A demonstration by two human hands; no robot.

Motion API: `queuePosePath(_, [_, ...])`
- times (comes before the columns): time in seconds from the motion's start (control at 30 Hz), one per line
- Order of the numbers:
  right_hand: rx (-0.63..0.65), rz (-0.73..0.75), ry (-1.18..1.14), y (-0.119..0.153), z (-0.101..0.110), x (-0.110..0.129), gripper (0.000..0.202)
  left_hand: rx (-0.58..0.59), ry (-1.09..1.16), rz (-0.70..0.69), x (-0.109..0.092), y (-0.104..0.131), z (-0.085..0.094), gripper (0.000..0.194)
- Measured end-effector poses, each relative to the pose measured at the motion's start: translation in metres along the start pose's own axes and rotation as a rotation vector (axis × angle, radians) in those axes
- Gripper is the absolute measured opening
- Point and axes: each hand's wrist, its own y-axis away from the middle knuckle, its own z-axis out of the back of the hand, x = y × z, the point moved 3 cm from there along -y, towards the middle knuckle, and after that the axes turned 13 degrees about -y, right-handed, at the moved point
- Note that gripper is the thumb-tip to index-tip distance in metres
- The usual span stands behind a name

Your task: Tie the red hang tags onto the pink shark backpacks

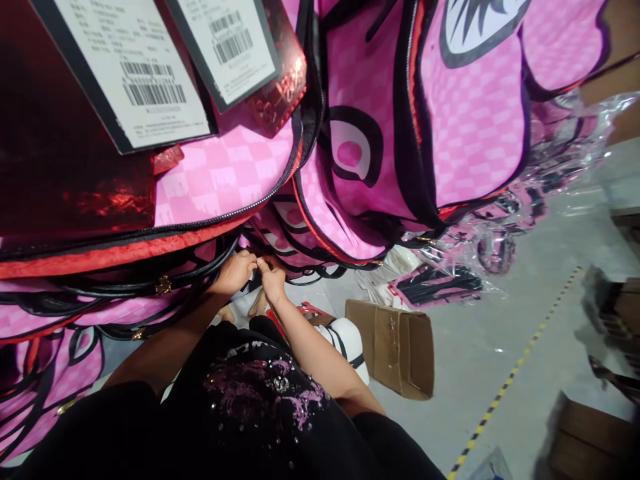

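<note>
left grip (239,272) and right grip (273,280) meet, pinched together, beside pink bags (225,177) above tape-striped grey floor (470,353).

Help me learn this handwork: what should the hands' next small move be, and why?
I would probably ease the left hand and right hand together slightly toward the black shirt. Their fingertips meet close beside the pink checkered backpacks, and whatever they may be pinching is too small to make out, so a little clearance might help.
</note>
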Motion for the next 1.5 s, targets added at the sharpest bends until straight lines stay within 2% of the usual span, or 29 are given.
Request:
queuePosePath(0.3, [-0.056,0.0,-0.016,-0.003,-0.008,-0.003,0.017,0.034,0.076,0.033,-0.002,0.005,0.007,0.019])
queuePosePath(0.47, [-0.057,-0.018,-0.069,-0.001,-0.008,-0.002,0.016,-0.016,0.03,0.136,-0.004,0.006,0.007,0.013])
queuePosePath(0.9, [-0.094,-0.057,-0.233,-0.002,-0.012,0.0,0.013,0.014,-0.064,0.042,-0.004,0.007,0.009,0.016])
queuePosePath(1.03, [-0.095,-0.063,-0.257,-0.002,-0.012,0.003,0.015,-0.024,-0.079,0.06,-0.004,0.009,0.011,0.016])
queuePosePath(1.17, [-0.107,-0.09,-0.258,-0.003,-0.011,0.003,0.019,0.009,-0.053,0.043,-0.007,0.009,0.011,0.015])
queuePosePath(1.27, [-0.119,-0.112,-0.256,-0.004,-0.011,0.004,0.025,-0.015,-0.038,0.074,-0.008,0.008,0.011,0.015])
queuePosePath(1.5, [-0.09,-0.094,-0.281,0.003,-0.014,0.022,0.031,-0.041,-0.015,0.111,-0.016,0.01,0.013,0.013])
